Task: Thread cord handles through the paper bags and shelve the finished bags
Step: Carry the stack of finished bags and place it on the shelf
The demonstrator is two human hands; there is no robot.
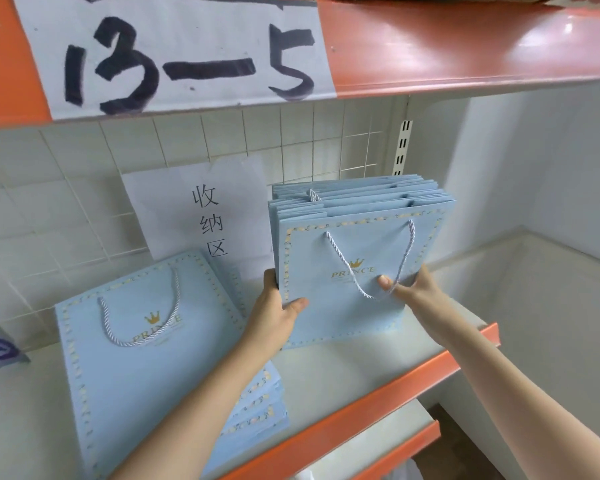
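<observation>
While a batch of light-blue paper bags (357, 258) is held upright over the shelf (343, 382), the shelving stage of the task appears to be well under way. Only the head view is given. The batch is gripped from both sides: the left hand (274, 306) is curled round its left edge with the thumb laid on the front face, and the right hand (413, 289) is closed on the right edge, its thumb pressed on the front bag and on the hanging loop of the white cord handle (371, 258). The lower edge of the batch seems to be at or just above the shelf surface; whether it is touching cannot be told.

A handle is seen threaded through the front bag, and a second cord (313, 195) pokes up among the bags behind it, so these bags are judged finished. To the left, a flat pile of bags (146, 368) lies on the same shelf, the top one also fitted with a twisted cord handle (139, 317); further printed edges are fanned out beneath it. What is left, by this view, is for the held batch to be set down and released. Unthreaded bags are not in sight.

The shelf bay serves as the container: orange-edged, backed by a wire grid (326, 143), marked by a paper sign with Chinese characters (208, 220), under a beam label reading 13-5 (187, 60).
</observation>
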